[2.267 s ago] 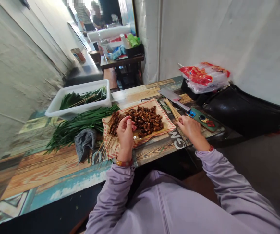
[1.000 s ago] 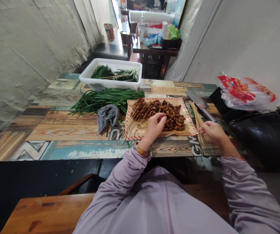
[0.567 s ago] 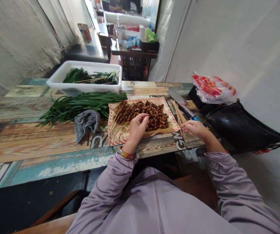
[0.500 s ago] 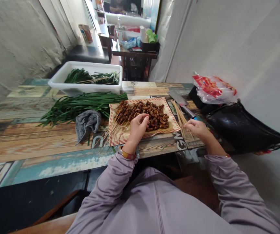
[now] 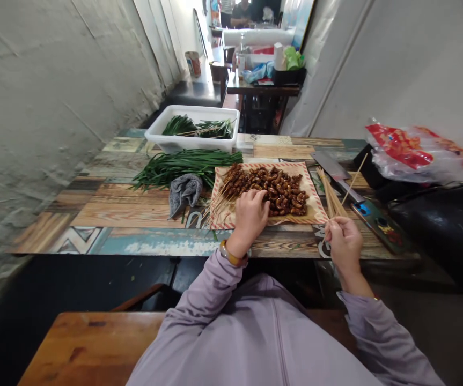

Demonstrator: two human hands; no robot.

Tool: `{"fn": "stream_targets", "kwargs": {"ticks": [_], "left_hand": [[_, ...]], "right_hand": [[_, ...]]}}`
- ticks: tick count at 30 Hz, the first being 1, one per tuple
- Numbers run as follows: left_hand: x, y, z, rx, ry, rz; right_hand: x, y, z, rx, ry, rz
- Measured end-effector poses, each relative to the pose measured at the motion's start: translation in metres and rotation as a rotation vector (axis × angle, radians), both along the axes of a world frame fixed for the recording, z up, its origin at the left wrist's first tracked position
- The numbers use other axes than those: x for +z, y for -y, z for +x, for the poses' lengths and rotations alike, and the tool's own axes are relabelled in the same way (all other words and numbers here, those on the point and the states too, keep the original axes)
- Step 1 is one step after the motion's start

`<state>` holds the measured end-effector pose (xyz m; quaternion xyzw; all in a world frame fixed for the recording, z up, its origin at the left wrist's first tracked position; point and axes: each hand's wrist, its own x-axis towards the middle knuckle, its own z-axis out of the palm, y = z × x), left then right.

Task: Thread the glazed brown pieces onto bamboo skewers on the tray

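Note:
My left hand (image 5: 252, 216) rests at the near edge of a pile of glossy brown morsels (image 5: 281, 185). Its fingers are curled down onto the pile, and whatever is between them is hidden. The pile lies on a paper sheet with a red-striped border (image 5: 315, 214); threaded skewers (image 5: 221, 195) lie along its left side, bare ends toward me. My right hand (image 5: 344, 241) pinches a bamboo skewer (image 5: 355, 179), which tilts up and to the right. Just beyond that hand is a loose bundle of bare skewers (image 5: 331, 195) on the table.
A cleaver (image 5: 331, 165) and a phone (image 5: 382, 222) lie right of the skewers, near a black bag (image 5: 448, 225) and red-printed plastic packs (image 5: 408, 147). Leftward are a grey cloth (image 5: 185, 194), green chives (image 5: 186, 165) and a white tub (image 5: 193, 143). People are visible in the far background.
My right hand has taken hold of a skewer and raised its tip. My left hand has lowered its fingers onto the brown pile. The whole view has swung left.

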<state>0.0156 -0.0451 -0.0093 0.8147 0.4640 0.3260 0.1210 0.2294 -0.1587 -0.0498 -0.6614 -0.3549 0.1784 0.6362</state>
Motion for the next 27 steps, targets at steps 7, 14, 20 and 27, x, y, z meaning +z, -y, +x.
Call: {"fn": "stream_targets", "kwargs": {"ticks": [7, 14, 20, 27], "left_hand": [[-0.001, -0.006, -0.032, 0.058, -0.131, 0.007], [-0.009, -0.023, -0.012, 0.022, -0.292, 0.051], [-0.011, -0.030, 0.010, -0.011, -0.289, 0.002], [0.006, -0.026, -0.004, 0.032, -0.228, 0.026]], "right_hand": [[-0.003, 0.001, 0.004, 0.038, -0.018, 0.003], [0.000, 0.004, 0.004, 0.050, -0.050, 0.001], [0.002, 0.007, 0.006, 0.094, -0.062, 0.001], [0.002, 0.008, 0.006, 0.084, -0.049, -0.005]]}}
